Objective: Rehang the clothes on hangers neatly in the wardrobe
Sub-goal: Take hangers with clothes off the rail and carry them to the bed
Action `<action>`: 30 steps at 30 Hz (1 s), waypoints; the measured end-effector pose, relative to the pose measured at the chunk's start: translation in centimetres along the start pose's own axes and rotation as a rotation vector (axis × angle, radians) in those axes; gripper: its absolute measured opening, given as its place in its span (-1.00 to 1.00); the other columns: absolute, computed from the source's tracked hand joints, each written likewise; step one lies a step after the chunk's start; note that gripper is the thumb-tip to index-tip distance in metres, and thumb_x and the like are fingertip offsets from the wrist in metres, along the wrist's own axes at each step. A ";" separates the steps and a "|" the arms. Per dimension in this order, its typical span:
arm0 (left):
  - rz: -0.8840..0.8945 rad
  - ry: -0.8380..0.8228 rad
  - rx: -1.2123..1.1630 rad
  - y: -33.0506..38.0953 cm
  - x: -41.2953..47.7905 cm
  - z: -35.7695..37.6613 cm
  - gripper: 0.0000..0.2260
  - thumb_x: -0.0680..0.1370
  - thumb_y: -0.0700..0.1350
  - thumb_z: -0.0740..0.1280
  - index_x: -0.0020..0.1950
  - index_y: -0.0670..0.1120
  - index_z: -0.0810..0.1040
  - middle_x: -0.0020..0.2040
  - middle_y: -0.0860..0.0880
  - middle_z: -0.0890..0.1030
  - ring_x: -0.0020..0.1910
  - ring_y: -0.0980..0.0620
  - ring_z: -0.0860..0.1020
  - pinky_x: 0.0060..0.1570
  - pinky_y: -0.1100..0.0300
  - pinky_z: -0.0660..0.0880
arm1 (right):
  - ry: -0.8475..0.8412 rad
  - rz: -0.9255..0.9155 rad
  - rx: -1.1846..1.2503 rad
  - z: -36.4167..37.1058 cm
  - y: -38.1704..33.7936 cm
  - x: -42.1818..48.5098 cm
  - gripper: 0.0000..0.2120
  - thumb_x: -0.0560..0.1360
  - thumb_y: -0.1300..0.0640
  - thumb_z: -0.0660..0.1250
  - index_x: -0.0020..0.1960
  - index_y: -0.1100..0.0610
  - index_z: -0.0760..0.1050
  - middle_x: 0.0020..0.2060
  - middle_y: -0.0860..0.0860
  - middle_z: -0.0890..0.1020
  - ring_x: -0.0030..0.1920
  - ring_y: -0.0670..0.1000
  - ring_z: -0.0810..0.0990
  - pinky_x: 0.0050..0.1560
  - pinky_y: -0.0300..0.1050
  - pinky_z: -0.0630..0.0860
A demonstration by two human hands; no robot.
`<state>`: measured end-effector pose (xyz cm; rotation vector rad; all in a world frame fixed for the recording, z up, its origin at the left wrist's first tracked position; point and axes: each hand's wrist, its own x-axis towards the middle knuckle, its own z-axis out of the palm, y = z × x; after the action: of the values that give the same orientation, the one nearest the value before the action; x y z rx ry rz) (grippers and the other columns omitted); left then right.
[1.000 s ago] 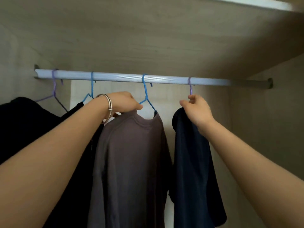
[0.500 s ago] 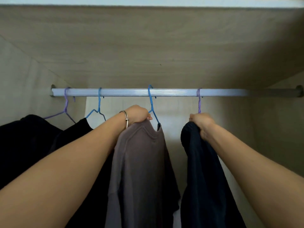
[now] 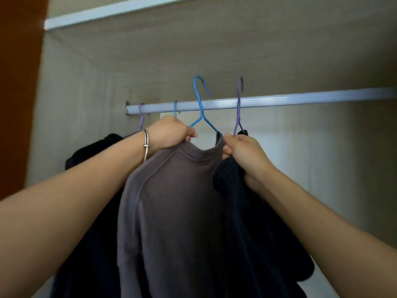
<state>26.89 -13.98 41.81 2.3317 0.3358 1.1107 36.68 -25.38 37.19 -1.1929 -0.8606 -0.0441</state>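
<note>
Inside the pale wardrobe (image 3: pixel 71 93) (rail (image 3: pixel 279 101) overhead), the left hand (image 3: pixel 169 134) clamps the grey shirt (image 3: pixel 171 201) — right hand (image 3: pixel 245 151), the navy garment (image 3: pixel 257 222).

Single head-worn view, wide-angle, tilted upward into the wardrobe interior. Frame rolled: rail (image 3: pixel 279 101) runs from 9 o'clock up toward 3 o'clock, not level. Underside of top shelf (image 3: pixel 214 39) fills 12 o'clock. Left side panel (image 3: pixel 71 104) at 9–10 o'clock. Close range: both forearms enter from 7 and 5 o'clock, large and near the lens. No second view to compare.
</note>
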 end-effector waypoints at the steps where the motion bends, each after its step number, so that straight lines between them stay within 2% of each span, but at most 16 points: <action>1: -0.017 0.001 -0.006 -0.8 -1.1 -0.7 -0.73 0.50 -0.09 0.30 -0.41 -0.08 0.49 -0.69 0.11 0.43 -0.71 0.22 0.34 -0.61 0.46 0.29 | -0.032 0.019 0.026 0.6 0.8 -0.9 -0.68 0.58 0.17 0.13 -0.35 0.10 0.24 -0.54 -0.04 0.31 -0.51 -0.06 0.25 -0.41 -0.18 0.21; 4: -0.066 -0.016 0.009 -3.9 -5.2 -3.0 -0.75 0.52 -0.07 0.27 -0.33 -0.09 0.57 -0.68 0.11 0.42 -0.70 0.22 0.33 -0.58 0.42 0.30 | -0.127 0.076 0.131 2.7 3.7 -3.7 -0.65 0.59 0.17 0.13 -0.37 0.08 0.21 -0.58 -0.08 0.31 -0.52 -0.07 0.25 -0.45 -0.22 0.22; 8: -0.143 -0.025 0.044 -7.0 -11.3 -6.0 -0.76 0.55 -0.06 0.24 -0.28 -0.07 0.57 -0.69 0.09 0.41 -0.71 0.21 0.29 -0.65 0.47 0.23 | -0.266 0.138 0.314 7.4 6.5 -8.2 -0.68 0.58 0.19 0.18 -0.34 0.09 0.24 -0.64 -0.13 0.34 -0.58 -0.14 0.29 -0.52 -0.33 0.31; 11: -0.193 -0.004 0.164 -9.0 -15.7 -8.7 -0.74 0.54 -0.01 0.24 -0.28 -0.07 0.58 -0.66 0.08 0.42 -0.69 0.21 0.30 -0.64 0.47 0.21 | -0.399 0.171 0.318 11.4 7.8 -11.6 -0.72 0.51 0.14 0.30 -0.34 0.09 0.32 -0.59 -0.10 0.44 -0.52 -0.13 0.41 -0.31 -0.24 0.40; 13: -0.230 0.024 0.250 -10.6 -18.6 -10.8 -0.71 0.52 0.04 0.26 -0.21 -0.13 0.62 -0.59 0.05 0.44 -0.66 0.21 0.32 -0.60 0.46 0.23 | -0.480 0.227 0.355 14.3 8.2 -13.9 -0.74 0.48 0.11 0.34 -0.33 0.10 0.35 -0.55 -0.07 0.49 -0.50 -0.12 0.46 -0.24 -0.21 0.43; 15: -0.269 0.015 0.318 -12.1 -21.6 -13.0 -0.70 0.51 0.05 0.26 -0.20 -0.14 0.62 -0.59 0.06 0.45 -0.64 0.22 0.35 -0.58 0.47 0.26 | -0.581 0.289 0.411 17.2 8.3 -16.5 -0.78 0.51 0.11 0.30 -0.29 0.13 0.38 -0.51 -0.04 0.55 -0.48 -0.11 0.53 -0.25 -0.23 0.48; 18: -0.336 0.020 0.417 -13.7 -26.4 -17.1 -0.77 0.51 0.03 0.25 -0.29 -0.01 0.56 -0.62 0.14 0.49 -0.60 0.24 0.41 -0.48 0.50 0.32 | -0.751 0.361 0.454 21.6 8.1 -20.8 -0.81 0.56 0.12 0.18 -0.19 0.16 0.45 -0.38 -0.01 0.66 -0.37 -0.09 0.60 -0.23 -0.25 0.50; 23: -0.455 0.099 0.539 -15.8 -34.4 -24.9 -0.79 0.52 -0.01 0.25 -0.30 0.04 0.53 -0.49 0.17 0.59 -0.46 0.24 0.50 -0.38 0.46 0.39 | -0.989 0.420 0.512 29.6 7.4 -27.8 -0.81 0.58 0.19 0.13 -0.02 0.15 0.52 -0.20 -0.04 0.71 -0.29 -0.12 0.62 -0.23 -0.26 0.52; 26: -0.503 0.191 0.602 -16.9 -38.6 -28.8 -0.79 0.53 -0.06 0.24 -0.29 0.03 0.52 -0.47 0.14 0.60 -0.44 0.27 0.54 -0.40 0.53 0.38 | -1.120 0.431 0.561 34.6 6.3 -31.5 -0.81 0.58 0.23 0.14 -0.02 0.10 0.53 -0.07 -0.05 0.71 -0.23 -0.11 0.63 -0.20 -0.26 0.53; 30: -0.590 0.285 0.680 -18.0 -43.9 -33.6 -0.83 0.53 -0.05 0.25 -0.26 0.05 0.55 -0.33 0.28 0.64 -0.32 0.28 0.59 -0.26 0.54 0.44 | -1.262 0.463 0.671 40.4 3.8 -35.5 -0.79 0.59 0.19 0.13 0.01 -0.07 0.47 0.07 -0.14 0.64 -0.14 -0.15 0.64 -0.14 -0.23 0.53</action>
<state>-26.82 -6.10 20.97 2.3212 1.6016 1.1195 -8.71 -4.75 16.83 -0.6459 -1.4682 1.3933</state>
